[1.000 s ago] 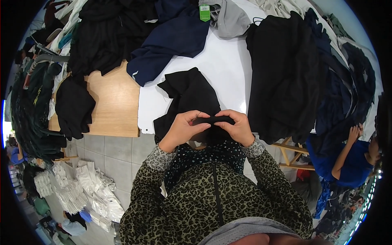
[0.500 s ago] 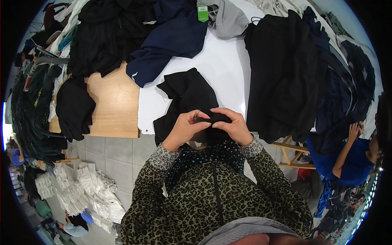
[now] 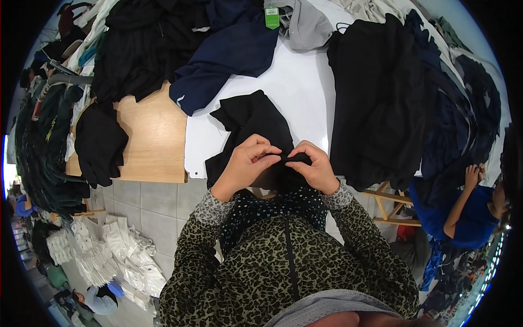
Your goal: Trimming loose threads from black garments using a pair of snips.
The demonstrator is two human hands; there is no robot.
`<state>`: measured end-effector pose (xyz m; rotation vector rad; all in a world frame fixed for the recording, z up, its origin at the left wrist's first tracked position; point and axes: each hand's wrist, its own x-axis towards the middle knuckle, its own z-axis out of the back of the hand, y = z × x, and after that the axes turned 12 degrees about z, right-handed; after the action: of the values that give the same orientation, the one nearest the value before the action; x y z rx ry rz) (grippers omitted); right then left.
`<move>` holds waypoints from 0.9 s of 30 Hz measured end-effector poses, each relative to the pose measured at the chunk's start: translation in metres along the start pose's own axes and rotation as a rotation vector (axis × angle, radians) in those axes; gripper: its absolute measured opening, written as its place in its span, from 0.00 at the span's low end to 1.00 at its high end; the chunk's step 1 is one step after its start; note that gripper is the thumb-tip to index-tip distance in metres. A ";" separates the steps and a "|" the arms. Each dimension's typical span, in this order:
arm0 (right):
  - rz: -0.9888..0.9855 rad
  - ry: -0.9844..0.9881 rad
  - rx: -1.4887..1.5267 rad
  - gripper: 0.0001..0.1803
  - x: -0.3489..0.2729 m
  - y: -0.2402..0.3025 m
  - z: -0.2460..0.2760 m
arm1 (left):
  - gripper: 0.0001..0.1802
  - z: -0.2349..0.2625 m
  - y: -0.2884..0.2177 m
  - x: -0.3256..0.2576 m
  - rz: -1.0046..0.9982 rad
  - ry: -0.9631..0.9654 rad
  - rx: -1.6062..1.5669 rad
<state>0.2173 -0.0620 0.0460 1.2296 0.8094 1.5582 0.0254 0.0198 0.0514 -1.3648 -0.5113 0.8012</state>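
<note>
A black garment (image 3: 256,117) lies bunched at the near edge of the white tabletop and hangs over toward my body. My left hand (image 3: 246,166) pinches a fold of it between thumb and forefinger, the other fingers curled in. Close beside it, my right hand (image 3: 317,170) grips the same fold, its thumb under and forefinger on top. The two sets of fingertips are almost touching, with a narrow strip of black cloth between them. Whatever else lies inside the curled left fingers is hidden.
Past the black garment are a navy garment (image 3: 229,60) and a grey one (image 3: 310,24) with a green tag (image 3: 272,18). Black clothes (image 3: 376,98) stack up on the right, others (image 3: 101,141) on the wooden board (image 3: 152,141). A person in blue (image 3: 463,212) is at far right.
My left hand has turned and its fingers have closed in. A thin dark thing seen by its fingers no longer shows. My right hand has shifted slightly right, forefinger more bent.
</note>
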 end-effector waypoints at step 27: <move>-0.500 -0.111 0.477 0.07 0.005 -0.004 0.002 | 0.07 -0.001 0.001 0.008 0.328 -0.022 -0.285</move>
<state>0.2207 -0.0561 0.0445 1.2983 1.3458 0.9110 0.0310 0.0247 0.0489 -1.7338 -0.4348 1.0391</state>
